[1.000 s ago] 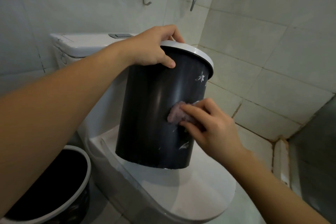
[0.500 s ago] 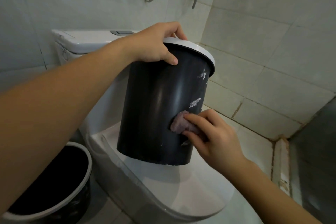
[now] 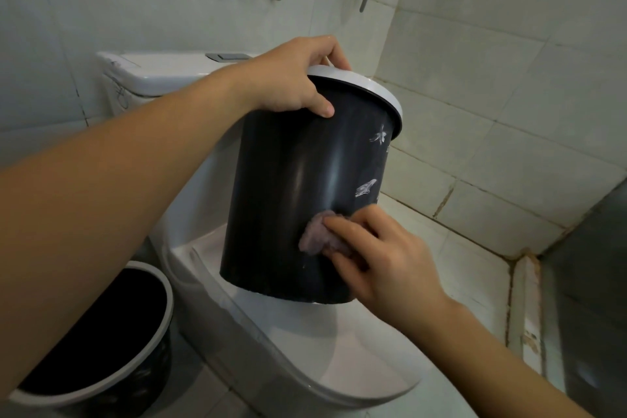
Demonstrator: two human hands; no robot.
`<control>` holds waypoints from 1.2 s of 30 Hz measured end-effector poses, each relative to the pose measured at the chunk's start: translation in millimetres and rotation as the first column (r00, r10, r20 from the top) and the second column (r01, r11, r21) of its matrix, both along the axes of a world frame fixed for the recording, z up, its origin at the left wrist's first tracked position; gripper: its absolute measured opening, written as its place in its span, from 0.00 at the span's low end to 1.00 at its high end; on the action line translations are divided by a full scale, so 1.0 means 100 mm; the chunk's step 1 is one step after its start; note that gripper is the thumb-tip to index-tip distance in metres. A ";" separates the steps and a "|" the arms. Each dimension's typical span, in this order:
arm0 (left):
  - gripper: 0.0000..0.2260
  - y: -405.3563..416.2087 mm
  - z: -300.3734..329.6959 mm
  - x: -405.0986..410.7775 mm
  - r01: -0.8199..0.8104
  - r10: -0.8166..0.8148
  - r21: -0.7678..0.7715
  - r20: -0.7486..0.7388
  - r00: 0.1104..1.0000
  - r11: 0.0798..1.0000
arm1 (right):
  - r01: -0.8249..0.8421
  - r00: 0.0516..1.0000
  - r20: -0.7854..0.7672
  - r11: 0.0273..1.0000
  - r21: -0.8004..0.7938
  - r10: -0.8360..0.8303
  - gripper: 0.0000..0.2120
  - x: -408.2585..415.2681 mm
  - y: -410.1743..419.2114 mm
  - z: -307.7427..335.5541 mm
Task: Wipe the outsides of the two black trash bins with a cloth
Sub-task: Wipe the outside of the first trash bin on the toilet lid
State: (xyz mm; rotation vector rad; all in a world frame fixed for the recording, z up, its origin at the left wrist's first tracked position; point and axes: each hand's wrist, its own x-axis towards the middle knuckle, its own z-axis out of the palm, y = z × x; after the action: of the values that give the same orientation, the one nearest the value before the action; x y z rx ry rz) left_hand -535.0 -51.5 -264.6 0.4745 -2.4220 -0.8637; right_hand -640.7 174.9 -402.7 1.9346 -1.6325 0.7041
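On closed toilet lid (image 3: 356, 356), tilted black bin (image 3: 298, 193) seems light, stiff, smooth plastic. Left hand (image 3: 288, 78) grips white rim (image 3: 366, 85), best hold. Right hand (image 3: 383, 258) presses soft cloth (image 3: 317, 236) low on wall. Second bin (image 3: 101, 343) on floor left of toilet.

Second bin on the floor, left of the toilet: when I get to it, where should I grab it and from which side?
Probably by the white rim, coming from above. The second bin stands upright with its mouth open, so fingers can hook over the rim, as the left hand does on the bin on the toilet lid. Its smooth wall offers no handle.
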 end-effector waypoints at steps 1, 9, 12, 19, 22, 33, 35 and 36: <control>0.22 0.00 0.00 0.00 0.001 -0.001 -0.001 -0.002 1.000 1.000 | 0.014 1.000 0.006 1.000 -0.005 -0.014 0.12 0.02 -0.02 0.01; 0.22 0.00 0.00 0.02 0.001 -0.001 0.004 -0.017 1.000 1.000 | -0.151 0.974 -0.138 0.971 0.186 0.178 0.11 0.06 0.19 -0.20; 0.22 0.01 0.00 0.00 -0.005 0.005 -0.005 -0.016 1.000 1.000 | -0.059 0.996 -0.068 0.995 0.080 0.064 0.11 0.00 0.13 -0.12; 0.22 0.01 0.00 0.01 -0.005 0.005 0.022 -0.019 1.000 1.000 | -0.161 0.984 -0.053 0.976 0.146 0.170 0.11 -0.08 0.14 -0.21; 0.22 0.01 -0.01 0.02 -0.014 0.016 0.045 -0.037 0.999 0.999 | -0.192 0.978 -0.053 0.969 0.158 0.202 0.11 -0.16 0.21 -0.30; 0.24 -0.03 -0.04 0.05 -0.045 0.063 0.164 -0.103 0.993 0.985 | -0.134 0.981 0.152 0.989 0.054 0.125 0.15 -0.26 0.24 -0.35; 0.23 -0.04 -0.04 0.06 -0.049 0.062 0.143 -0.086 0.994 0.988 | -0.138 0.980 0.153 0.989 0.043 0.130 0.16 -0.27 0.24 -0.35; 0.23 -0.04 -0.02 0.06 -0.060 0.067 0.116 -0.063 0.996 0.991 | -0.137 0.980 0.152 0.990 0.040 0.130 0.16 -0.27 0.24 -0.35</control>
State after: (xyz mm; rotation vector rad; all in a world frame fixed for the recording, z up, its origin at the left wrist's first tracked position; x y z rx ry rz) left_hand -529.4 -55.5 -266.3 0.5535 -2.2931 -0.9789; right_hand -667.3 198.5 -438.2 2.0870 -1.6324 0.8879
